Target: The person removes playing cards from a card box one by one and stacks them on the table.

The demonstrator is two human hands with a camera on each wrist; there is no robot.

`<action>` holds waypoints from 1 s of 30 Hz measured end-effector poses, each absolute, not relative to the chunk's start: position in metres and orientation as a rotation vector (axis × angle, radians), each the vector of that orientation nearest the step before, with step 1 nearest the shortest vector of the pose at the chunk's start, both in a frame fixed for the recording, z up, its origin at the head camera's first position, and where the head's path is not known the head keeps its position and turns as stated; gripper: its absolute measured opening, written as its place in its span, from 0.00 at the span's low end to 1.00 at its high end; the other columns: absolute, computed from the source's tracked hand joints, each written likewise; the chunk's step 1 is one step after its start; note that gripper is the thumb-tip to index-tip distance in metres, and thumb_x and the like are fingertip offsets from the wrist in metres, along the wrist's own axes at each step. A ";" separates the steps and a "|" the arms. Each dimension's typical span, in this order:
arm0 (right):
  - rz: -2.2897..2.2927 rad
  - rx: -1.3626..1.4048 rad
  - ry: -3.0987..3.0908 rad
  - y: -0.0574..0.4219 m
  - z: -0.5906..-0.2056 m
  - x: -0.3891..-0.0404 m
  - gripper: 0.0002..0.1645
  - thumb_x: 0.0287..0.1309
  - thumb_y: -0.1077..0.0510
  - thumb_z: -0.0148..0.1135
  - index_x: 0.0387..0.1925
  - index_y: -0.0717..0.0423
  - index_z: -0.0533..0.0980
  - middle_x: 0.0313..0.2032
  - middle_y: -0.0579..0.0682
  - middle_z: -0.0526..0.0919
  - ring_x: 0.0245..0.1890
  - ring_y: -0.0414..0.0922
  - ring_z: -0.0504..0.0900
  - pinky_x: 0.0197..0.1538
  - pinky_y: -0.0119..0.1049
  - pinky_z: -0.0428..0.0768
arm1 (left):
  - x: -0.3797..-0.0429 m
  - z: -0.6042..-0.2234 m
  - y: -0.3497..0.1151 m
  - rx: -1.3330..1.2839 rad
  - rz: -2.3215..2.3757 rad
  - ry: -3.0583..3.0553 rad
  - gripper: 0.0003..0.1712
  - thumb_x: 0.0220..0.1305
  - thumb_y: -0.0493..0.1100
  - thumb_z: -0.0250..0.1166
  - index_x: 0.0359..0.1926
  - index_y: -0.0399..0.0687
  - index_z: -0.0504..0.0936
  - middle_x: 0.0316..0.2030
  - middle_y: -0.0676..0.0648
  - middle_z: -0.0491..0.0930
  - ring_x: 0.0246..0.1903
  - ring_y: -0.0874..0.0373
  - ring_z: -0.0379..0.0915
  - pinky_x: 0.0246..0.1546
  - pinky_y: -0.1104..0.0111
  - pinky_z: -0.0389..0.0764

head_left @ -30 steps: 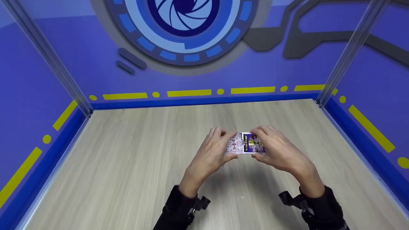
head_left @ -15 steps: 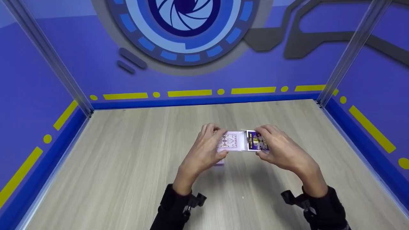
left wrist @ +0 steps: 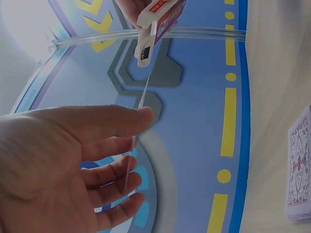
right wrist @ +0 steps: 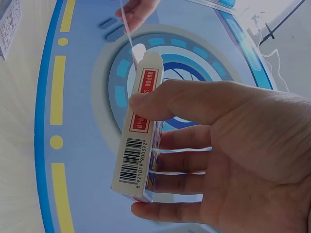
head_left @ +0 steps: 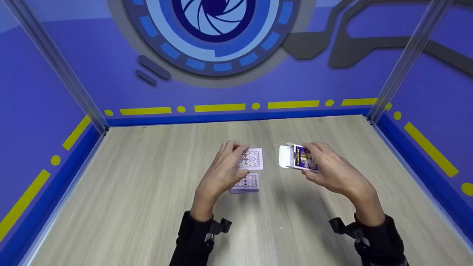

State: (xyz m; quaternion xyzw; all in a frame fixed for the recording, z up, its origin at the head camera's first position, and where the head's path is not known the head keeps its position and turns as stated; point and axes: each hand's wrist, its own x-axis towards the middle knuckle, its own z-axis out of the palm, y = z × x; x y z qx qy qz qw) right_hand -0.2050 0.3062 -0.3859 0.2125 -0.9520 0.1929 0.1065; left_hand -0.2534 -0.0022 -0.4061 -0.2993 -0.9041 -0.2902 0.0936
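My left hand (head_left: 221, 168) pinches a playing card (head_left: 253, 159) by its long edges between thumb and fingers, patterned back up. Seen edge-on in the left wrist view, the card (left wrist: 144, 92) is very thin. Below it on the table lies a stack of matching playing cards (head_left: 248, 183), partly covered by the left thumb. To the right, my right hand (head_left: 334, 168) grips a card box (head_left: 304, 159) with a purple and yellow front. The box's white end flap (head_left: 285, 156) stands open toward the card, with a gap between. A barcode and red label show on the box's side (right wrist: 132, 155).
The pale wooden table (head_left: 147, 192) is bounded by a blue printed back wall (head_left: 236, 92) and blue side walls. Metal posts (head_left: 406, 59) stand at the back corners. A tiny pale speck (head_left: 281, 228) lies near the table's front.
My left hand has moved left, drawing the card away from the box. The right hand has shifted slightly right with the box. The stack below and the open flap have come into view.
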 end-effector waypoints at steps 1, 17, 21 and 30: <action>0.573 0.622 -2.805 0.307 -0.386 -0.205 0.38 0.58 0.60 0.74 0.66 0.66 0.69 0.59 0.62 0.76 0.51 0.53 0.77 0.48 0.49 0.80 | -0.254 -0.407 -0.003 -0.884 -0.859 -2.693 0.36 0.58 0.36 0.76 0.67 0.38 0.76 0.60 0.40 0.72 0.60 0.48 0.67 0.65 0.57 0.69; 0.623 0.602 -2.810 0.310 -0.384 -0.205 0.38 0.58 0.60 0.74 0.67 0.66 0.69 0.58 0.62 0.76 0.49 0.53 0.77 0.47 0.49 0.80 | -0.262 -0.420 -0.002 -0.782 -0.848 -2.902 0.35 0.59 0.34 0.71 0.68 0.38 0.75 0.62 0.39 0.72 0.63 0.46 0.68 0.66 0.56 0.70; 0.609 0.612 -2.792 0.312 -0.384 -0.205 0.37 0.58 0.60 0.74 0.66 0.67 0.69 0.58 0.62 0.76 0.49 0.53 0.77 0.47 0.48 0.80 | -0.266 -0.428 0.002 -0.761 -0.839 -2.935 0.35 0.58 0.33 0.71 0.68 0.38 0.76 0.61 0.39 0.73 0.62 0.47 0.69 0.65 0.56 0.72; 0.596 0.617 -2.780 0.314 -0.384 -0.204 0.37 0.58 0.60 0.74 0.65 0.67 0.70 0.56 0.61 0.77 0.47 0.52 0.77 0.46 0.48 0.79 | -0.274 -0.448 0.010 -0.753 -0.811 -3.013 0.37 0.56 0.31 0.74 0.68 0.35 0.75 0.59 0.40 0.74 0.60 0.47 0.71 0.63 0.58 0.73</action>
